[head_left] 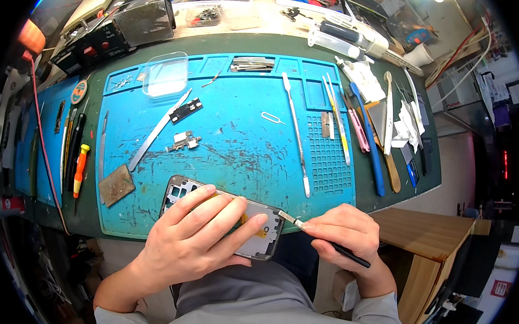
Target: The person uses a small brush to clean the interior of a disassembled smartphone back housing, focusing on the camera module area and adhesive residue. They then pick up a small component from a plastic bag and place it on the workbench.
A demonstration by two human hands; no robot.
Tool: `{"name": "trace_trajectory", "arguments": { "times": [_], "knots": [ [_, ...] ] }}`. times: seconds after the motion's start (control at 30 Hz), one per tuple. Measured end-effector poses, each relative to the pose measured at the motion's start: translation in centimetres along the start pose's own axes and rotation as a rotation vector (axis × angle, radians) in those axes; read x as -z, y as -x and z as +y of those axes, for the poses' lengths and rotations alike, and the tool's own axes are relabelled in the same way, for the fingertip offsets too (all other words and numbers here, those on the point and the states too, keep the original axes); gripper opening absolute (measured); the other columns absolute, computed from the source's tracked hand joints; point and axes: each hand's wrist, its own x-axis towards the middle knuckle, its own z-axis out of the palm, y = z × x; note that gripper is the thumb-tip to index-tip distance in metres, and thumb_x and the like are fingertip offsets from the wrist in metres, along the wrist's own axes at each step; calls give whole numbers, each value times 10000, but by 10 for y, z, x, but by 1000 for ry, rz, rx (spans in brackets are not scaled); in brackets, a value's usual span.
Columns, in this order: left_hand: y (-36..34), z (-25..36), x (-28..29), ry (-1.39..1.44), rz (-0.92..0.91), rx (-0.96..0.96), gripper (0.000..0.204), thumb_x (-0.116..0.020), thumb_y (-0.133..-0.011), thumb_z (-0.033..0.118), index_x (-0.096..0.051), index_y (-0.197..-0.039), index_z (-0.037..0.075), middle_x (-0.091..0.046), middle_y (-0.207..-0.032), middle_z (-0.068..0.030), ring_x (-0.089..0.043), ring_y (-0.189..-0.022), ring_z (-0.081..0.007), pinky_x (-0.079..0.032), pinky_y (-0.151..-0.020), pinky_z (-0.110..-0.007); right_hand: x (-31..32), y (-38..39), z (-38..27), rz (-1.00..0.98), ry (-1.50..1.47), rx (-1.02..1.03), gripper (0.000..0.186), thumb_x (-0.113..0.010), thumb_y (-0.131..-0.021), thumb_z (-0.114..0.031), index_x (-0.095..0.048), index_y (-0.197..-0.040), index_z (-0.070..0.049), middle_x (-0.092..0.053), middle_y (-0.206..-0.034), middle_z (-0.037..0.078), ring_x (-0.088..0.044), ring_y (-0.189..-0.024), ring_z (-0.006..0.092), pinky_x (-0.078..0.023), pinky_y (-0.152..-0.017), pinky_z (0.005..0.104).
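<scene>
My left hand point(201, 232) is wrapped around an opened phone housing point(266, 235), fingers lying across its inner side. The housing is tilted at the near edge of the blue work mat point(241, 157), and its dark rim and pale inner plate show. My right hand point(348, 233) grips a slim black-handled tool point(346, 253) with a flat, light metal-looking tip. That tip touches or nearly touches the housing's right-hand corner; which, I cannot tell. Beyond my hands lie a small metal phone part point(185, 140) and a black flat part point(185, 110).
On the mat are a long metal strip point(158, 132), a clear plastic box point(166, 76), a SIM pin point(272, 118) and a metal spudger point(296, 136). An orange screwdriver point(81, 171) lies left. Brushes, a blue-handled tool point(368, 138) and tissue lie right. A wooden cabinet point(422, 235) stands lower right.
</scene>
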Motion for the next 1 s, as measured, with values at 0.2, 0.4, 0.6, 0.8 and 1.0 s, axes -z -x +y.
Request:
{"name": "trace_trajectory", "arguments": {
  "times": [0.2,0.4,0.6,0.8,1.0],
  "knots": [
    [0,-1,-1,-10,10,-6,602,-674,-926,600,-720,-1393,224,-643,-1358,-60,-616,-1228,-227,-494,-1136,-463,1,1,3,-16,14,60,389,-838,-751,19,-795,-1136,-9,-804,-1039,107,-741,-828,236,-563,-706,334],
    [0,-1,-1,-18,3,-9,596,-669,-933,599,-720,-1400,232,-638,-1360,-54,-610,-1235,-226,-493,-1145,-460,8,-6,-1,-66,-14,58,284,-785,-875,-116,-794,-1129,12,-801,-1031,147,-746,-826,261,-570,-711,345],
    [1,-2,-2,-17,18,-13,600,-668,-933,601,-721,-1400,230,-634,-1357,-48,-607,-1235,-222,-495,-1145,-457,9,-1,5,-101,27,98,420,-800,-775,-13,-779,-1193,10,-793,-1119,135,-737,-869,255,-578,-749,348],
    [1,-2,-3,-22,20,-15,604,-670,-929,601,-721,-1400,228,-634,-1354,-45,-606,-1233,-219,-497,-1142,-456,7,1,7,-82,31,100,399,-797,-778,-14,-790,-1176,2,-795,-1117,122,-737,-870,242,-578,-743,344],
    [0,-2,-3,-24,28,-22,600,-667,-929,601,-727,-1395,228,-634,-1350,-44,-609,-1225,-218,-500,-1136,-456,7,1,7,-80,44,108,381,-800,-790,-24,-793,-1171,-8,-797,-1116,111,-733,-864,229,-575,-734,339]
  ]
}}
